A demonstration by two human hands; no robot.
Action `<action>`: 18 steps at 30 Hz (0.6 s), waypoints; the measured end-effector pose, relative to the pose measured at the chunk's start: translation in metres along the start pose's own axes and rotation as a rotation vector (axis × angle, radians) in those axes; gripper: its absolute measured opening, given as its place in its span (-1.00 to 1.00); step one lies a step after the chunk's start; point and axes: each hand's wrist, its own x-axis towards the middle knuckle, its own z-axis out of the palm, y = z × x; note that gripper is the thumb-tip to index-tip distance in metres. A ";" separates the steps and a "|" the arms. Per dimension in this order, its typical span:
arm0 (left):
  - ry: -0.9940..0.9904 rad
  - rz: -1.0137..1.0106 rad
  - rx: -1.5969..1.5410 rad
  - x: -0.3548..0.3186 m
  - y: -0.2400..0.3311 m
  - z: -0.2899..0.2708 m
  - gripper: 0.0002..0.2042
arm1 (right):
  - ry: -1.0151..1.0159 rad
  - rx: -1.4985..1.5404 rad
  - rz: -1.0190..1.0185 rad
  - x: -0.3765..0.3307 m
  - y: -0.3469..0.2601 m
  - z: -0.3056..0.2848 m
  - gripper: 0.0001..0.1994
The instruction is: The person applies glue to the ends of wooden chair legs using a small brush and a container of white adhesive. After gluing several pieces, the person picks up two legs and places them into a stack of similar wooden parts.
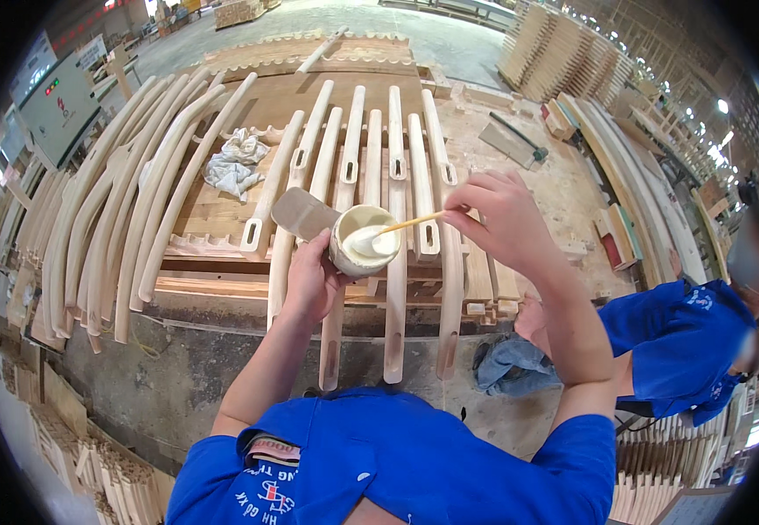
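Blue shirt sleeves sit closest to the lens, with both forearms reaching up from them over the desk. Left hand is wrapped around a small cream-coloured cup, fingers curled tight on its side and bottom, holding it just above the row of slotted wooden slats. White paste fills the cup. Right hand is just right of the cup, fingertips pinched together on a thin wooden stick, whose far end dips into the paste. A flat scraper blade pokes out just behind the left hand, touching the cup's far side; can't tell exactly how it's held. Further out past the left hand, a crumpled white rag lies on the desk, and a big stack of curved wooden pieces fans out off to that side. Off past the right elbow, another person in a blue shirt is bent over nearby.
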 end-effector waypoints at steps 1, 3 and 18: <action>-0.028 -0.012 -0.022 -0.002 0.000 0.000 -0.57 | 0.009 0.015 0.039 -0.005 0.000 -0.002 -0.90; -0.064 -0.028 -0.042 -0.003 -0.001 0.000 -0.57 | 0.032 0.048 0.120 -0.014 -0.001 -0.004 -0.90; -0.147 -0.072 0.003 0.014 -0.020 0.027 -0.55 | -0.019 0.493 0.382 -0.063 0.033 0.020 -0.90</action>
